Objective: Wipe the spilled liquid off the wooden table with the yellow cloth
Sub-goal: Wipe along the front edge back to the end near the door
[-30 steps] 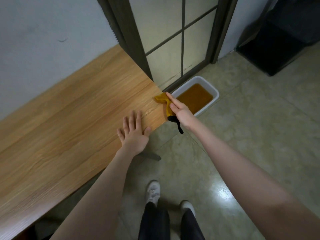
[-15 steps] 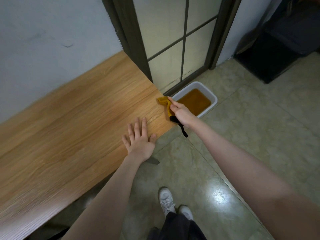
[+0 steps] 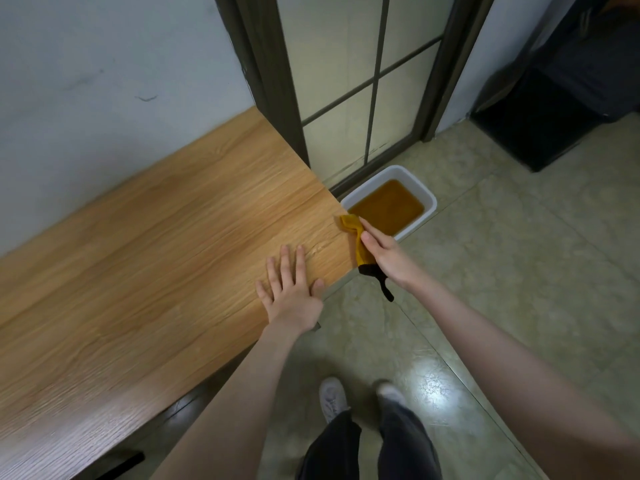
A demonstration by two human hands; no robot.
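Observation:
The yellow cloth (image 3: 358,242), with a black trailing end hanging below it, lies over the right end edge of the wooden table (image 3: 156,258). My right hand (image 3: 386,252) holds the cloth against that edge, thumb and fingers around it. My left hand (image 3: 289,289) lies flat on the tabletop near the front right corner, fingers straight and spread. I see no plain puddle on the wood; a faint streak shows just beyond my left fingertips.
A white tub (image 3: 420,192) of brown liquid stands on the floor just past the table's end. Behind it is a dark-framed glass door (image 3: 374,98). A dark cabinet (image 3: 540,126) sits far right. My feet (image 3: 334,398) stand on tiled floor.
The view has shifted a little and my feet have moved. My right hand stays with the cloth at the table's end edge. My left hand stays flat on the wood.

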